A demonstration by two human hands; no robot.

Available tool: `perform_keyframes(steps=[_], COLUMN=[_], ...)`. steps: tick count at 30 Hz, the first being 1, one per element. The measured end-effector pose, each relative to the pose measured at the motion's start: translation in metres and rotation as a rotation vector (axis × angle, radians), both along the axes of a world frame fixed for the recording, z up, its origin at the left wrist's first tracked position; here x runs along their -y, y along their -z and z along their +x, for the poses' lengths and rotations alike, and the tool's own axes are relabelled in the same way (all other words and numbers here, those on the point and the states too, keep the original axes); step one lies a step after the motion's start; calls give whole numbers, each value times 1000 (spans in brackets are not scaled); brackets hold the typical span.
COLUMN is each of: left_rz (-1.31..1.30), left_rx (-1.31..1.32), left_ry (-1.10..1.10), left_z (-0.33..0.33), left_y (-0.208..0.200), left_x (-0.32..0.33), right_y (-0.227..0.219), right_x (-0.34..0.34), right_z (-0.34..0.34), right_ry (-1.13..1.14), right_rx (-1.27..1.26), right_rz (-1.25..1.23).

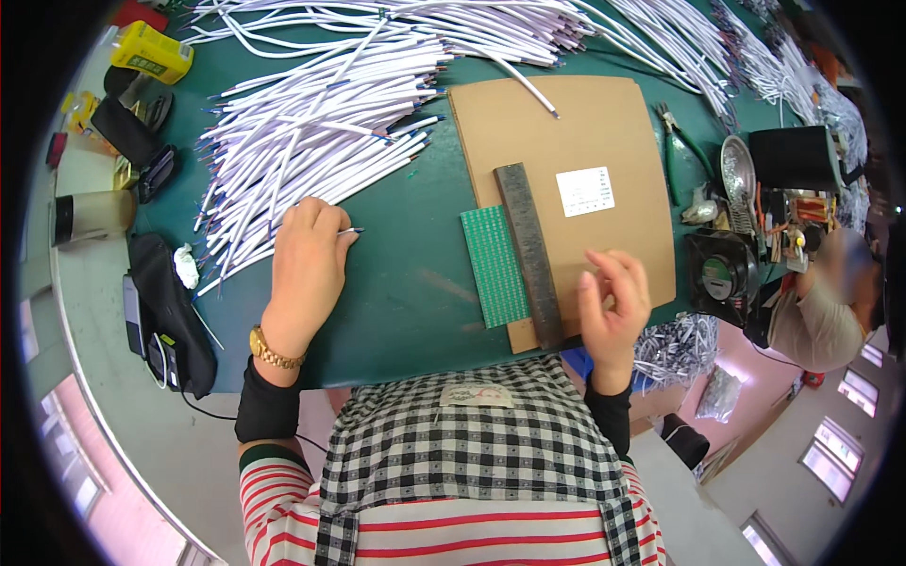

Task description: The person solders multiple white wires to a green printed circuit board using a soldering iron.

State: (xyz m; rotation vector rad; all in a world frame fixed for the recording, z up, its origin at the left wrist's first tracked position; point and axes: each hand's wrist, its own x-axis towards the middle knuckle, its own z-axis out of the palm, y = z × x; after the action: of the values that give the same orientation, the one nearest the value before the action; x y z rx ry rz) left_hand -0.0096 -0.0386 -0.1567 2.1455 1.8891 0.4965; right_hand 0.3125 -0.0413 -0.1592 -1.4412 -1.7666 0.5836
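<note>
At the near end of a heap of white cables [311, 132], my left hand [310, 259] is closed around a cable, whose dark bared tip [351, 230] pokes out past the fingers. My right hand [615, 307] hovers at the near right of a brown cardboard sheet [613, 113], fingers loosely bent and apart, with nothing visible in them. Between the hands, a long dark metal bar [528, 255] lies beside a green circuit board panel [493, 269], along its right edge. Both rest partly over the cardboard, which carries a white label [585, 191].
More white cables [510, 24] cover the far side of the green table [396, 311]. Green-handled pliers [684, 151], a metal dish [736, 174] and a small fan [722, 274] stand at right. A yellow bottle [151, 52] and black pouch [165, 307] are at left. Another person [821, 316] sits far right.
</note>
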Motion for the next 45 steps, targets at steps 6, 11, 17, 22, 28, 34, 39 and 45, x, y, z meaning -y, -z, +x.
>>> perform_keyframes(steps=[6, 11, 17, 22, 28, 34, 39, 45], left_rz=[-137, 2, 378, 727, 715, 326, 44, -51], left_rx=[573, 465, 36, -193, 72, 130, 178, 580], left_ry=[77, 294, 430, 360, 239, 34, -126, -176], left_z=[21, 43, 32, 2, -14, -23, -26, 4], left_y=[-1, 1, 21, 32, 18, -4, 11, -10], left_x=[10, 8, -30, -71, -100, -163, -251, -251], right_y=[-12, -17, -18, -16, -13, -9, -7, -6], right_x=[2, -3, -4, 0, 9, 19, 26, 27], right_z=[-2, -18, -19, -12, -12, -12, -10, 0], right_ry=[-27, -311, -345, -319, -337, -414, -399, -349], right_rx=[-72, -57, -48, -25, -52, -45, -18, -40], right_rz=[62, 103, 150, 159, 146, 119, 129, 140])
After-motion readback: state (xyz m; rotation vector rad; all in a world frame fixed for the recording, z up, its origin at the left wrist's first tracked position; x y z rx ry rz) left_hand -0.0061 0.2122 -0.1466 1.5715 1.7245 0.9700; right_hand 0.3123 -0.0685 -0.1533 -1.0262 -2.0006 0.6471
